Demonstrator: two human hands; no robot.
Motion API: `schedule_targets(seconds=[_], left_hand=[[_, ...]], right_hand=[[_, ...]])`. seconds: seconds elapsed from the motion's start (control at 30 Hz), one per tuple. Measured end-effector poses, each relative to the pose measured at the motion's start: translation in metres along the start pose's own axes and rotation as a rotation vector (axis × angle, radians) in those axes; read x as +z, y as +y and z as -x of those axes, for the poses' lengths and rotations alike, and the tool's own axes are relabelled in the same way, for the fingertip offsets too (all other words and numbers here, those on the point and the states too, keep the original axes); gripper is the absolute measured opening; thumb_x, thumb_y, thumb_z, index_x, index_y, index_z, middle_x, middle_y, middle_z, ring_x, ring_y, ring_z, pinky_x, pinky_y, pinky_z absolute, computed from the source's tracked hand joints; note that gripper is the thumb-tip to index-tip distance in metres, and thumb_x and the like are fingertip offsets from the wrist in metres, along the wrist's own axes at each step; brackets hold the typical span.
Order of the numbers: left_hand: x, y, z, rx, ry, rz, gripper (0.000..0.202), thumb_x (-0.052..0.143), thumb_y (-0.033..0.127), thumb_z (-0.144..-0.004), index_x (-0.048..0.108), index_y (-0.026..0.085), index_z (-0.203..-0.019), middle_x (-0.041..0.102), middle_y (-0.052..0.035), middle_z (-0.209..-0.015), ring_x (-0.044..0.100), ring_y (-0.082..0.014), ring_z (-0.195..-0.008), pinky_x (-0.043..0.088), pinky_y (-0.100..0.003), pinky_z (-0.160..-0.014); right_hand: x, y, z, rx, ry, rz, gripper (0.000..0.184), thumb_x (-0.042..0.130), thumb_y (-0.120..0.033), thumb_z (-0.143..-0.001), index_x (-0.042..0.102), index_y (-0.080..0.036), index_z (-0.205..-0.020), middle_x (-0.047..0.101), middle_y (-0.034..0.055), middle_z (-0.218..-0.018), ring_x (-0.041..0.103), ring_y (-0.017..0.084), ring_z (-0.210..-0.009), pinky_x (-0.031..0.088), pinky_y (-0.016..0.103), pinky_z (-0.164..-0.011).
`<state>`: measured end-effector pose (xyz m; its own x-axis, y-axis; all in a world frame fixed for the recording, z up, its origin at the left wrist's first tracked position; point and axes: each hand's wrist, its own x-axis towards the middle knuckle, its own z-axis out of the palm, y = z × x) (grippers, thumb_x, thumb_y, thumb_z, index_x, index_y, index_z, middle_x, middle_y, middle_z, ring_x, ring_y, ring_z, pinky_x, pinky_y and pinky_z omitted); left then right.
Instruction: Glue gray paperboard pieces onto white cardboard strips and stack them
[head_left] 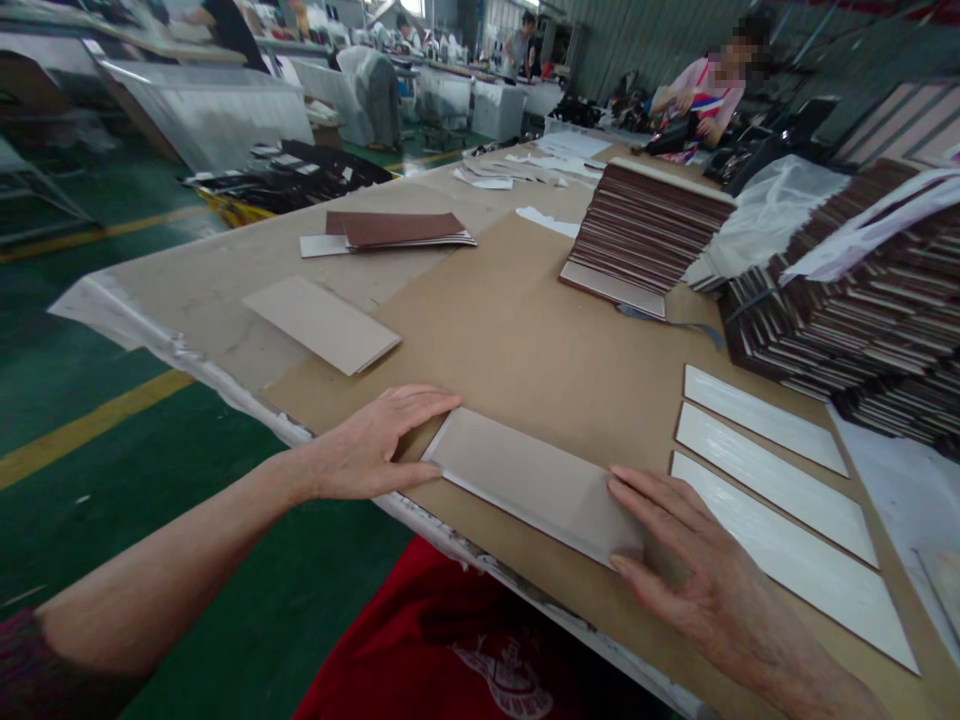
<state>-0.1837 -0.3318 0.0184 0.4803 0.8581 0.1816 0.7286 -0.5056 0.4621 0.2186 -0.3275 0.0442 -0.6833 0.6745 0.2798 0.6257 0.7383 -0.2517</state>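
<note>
A long beige panel [532, 480] lies flat on the brown sheet close to the table's near edge. At its left end is my left hand [375, 440], open, thumb and stretched fingers apart and touching the two corners. My right hand [690, 560] grips the opposite end, thumb at the near edge and fingertips on the upper face. Three white-faced strips [772, 490] with dark edges lie side by side to the right. Another beige panel [322, 320] rests beyond my left hand.
Brown and white pieces [405, 230] lie at the far left. A leaning stack of dark-edged panels [645, 235] stands farther back, and larger stacks [862, 290] crowd the right. A person [705, 100] works at the table's far end. Green floor [225, 590] borders the table edge.
</note>
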Motion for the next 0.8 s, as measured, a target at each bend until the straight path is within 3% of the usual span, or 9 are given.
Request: schedule_targets(seconds=[0.2,0.8], left_hand=[[0.001,-0.002,0.000,0.039,0.021,0.014,0.074,0.065,0.049,-0.091,0.035,0.028,-0.155,0.050,-0.0122,-0.151,0.047,-0.0325,-0.140,0.039,-0.053,-0.117],[0.002,0.000,-0.004,0.087,0.021,0.020,0.060,0.061,0.039,-0.095,0.042,0.024,-0.150,0.051,-0.0117,-0.151,0.043,-0.0291,-0.142,0.037,-0.053,-0.118]], right_hand=[[0.005,0.001,-0.004,0.002,-0.020,-0.014,0.049,0.063,-0.026,-0.092,0.058,-0.023,-0.141,0.061,0.0091,-0.141,0.057,0.028,-0.130,0.053,0.047,-0.107],[0.015,0.006,0.000,0.016,-0.109,0.001,0.047,0.063,-0.028,-0.092,0.061,-0.019,-0.139,0.060,0.0112,-0.143,0.052,0.030,-0.132,0.053,0.054,-0.106]])
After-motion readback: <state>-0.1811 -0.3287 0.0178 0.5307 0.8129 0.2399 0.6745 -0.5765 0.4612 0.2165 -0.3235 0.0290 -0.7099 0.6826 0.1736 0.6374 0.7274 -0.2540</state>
